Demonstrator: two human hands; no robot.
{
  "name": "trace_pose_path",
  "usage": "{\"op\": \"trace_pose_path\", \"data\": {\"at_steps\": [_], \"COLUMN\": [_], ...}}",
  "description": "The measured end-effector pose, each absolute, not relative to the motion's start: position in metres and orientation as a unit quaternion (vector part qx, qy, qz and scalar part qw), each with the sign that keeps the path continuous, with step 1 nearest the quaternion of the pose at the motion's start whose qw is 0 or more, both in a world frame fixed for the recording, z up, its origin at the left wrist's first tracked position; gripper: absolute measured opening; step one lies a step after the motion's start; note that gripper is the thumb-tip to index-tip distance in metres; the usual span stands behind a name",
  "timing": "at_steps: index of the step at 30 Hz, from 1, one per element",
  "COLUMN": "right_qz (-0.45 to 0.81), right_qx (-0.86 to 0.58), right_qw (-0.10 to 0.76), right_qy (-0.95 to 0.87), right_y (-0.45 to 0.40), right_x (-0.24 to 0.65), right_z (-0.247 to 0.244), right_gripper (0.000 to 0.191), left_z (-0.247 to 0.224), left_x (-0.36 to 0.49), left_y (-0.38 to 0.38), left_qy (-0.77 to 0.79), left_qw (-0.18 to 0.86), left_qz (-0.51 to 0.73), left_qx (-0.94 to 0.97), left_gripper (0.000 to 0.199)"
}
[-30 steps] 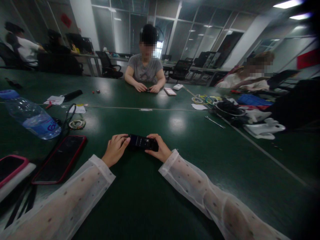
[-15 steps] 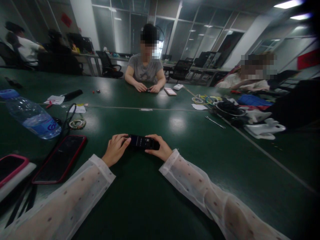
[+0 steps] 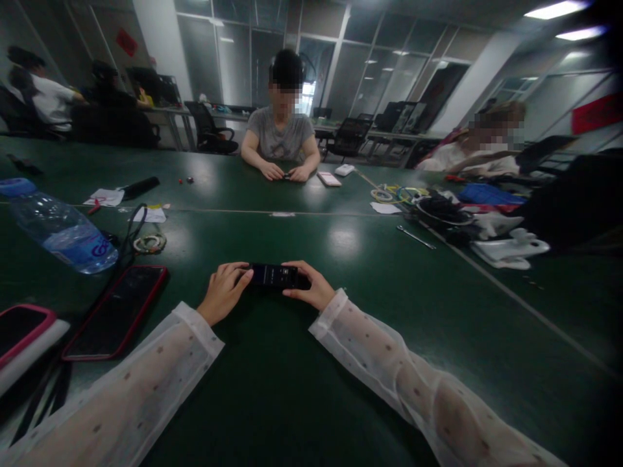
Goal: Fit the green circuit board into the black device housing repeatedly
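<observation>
A small black device (image 3: 273, 275) with a lit screen lies sideways between my hands, just above or on the green table (image 3: 292, 376). My left hand (image 3: 224, 290) grips its left end, the thumb on the front edge and the fingers behind. Around the right end curl the thumb and fingers of my right hand (image 3: 311, 285). White sheer dotted sleeves cover both my forearms. To the left of my left hand lies a dark phone with a red edge (image 3: 117, 312).
At left are a tilted water bottle (image 3: 68, 230), bracelets (image 3: 149, 242) and a pink-rimmed item (image 3: 24, 331). A wrench (image 3: 415, 237) and a pile of cables, cloth and white parts (image 3: 509, 248) lie right. A person (image 3: 281, 133) sits opposite.
The view has shifted very slightly. My hands hold the black device in the same grip and place.
</observation>
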State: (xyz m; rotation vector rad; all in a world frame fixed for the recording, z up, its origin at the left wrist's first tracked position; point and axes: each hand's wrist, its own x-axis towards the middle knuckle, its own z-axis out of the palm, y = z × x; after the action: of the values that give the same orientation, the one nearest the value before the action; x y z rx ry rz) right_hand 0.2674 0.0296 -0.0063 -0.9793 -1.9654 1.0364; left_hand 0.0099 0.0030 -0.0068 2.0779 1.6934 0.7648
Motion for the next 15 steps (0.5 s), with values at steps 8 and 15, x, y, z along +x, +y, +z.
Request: {"op": "trace_pose_path", "data": {"at_steps": [8,15], "right_qz": [0.455,0.467], "right_qx": [-0.354,-0.345], "right_qw": [0.342,0.346], "right_qy": [-0.742,-0.737], "right_y": [0.0293,0.0335], "right_x": [0.2685,0.272], "right_z": [0.0039,0.0008], "right_gripper": [0.058,0.055], "left_z": [-0.0045,-0.0009], "left_x": [0.0105,0.0111], "left_y": [0.002,0.0011], "left_qy": [0.602,0.591], "left_qw": [0.185,0.188], "left_qz": [0.264,0.259], "left_qx": [0.731,0.74], "left_gripper": [0.044,0.044]}}
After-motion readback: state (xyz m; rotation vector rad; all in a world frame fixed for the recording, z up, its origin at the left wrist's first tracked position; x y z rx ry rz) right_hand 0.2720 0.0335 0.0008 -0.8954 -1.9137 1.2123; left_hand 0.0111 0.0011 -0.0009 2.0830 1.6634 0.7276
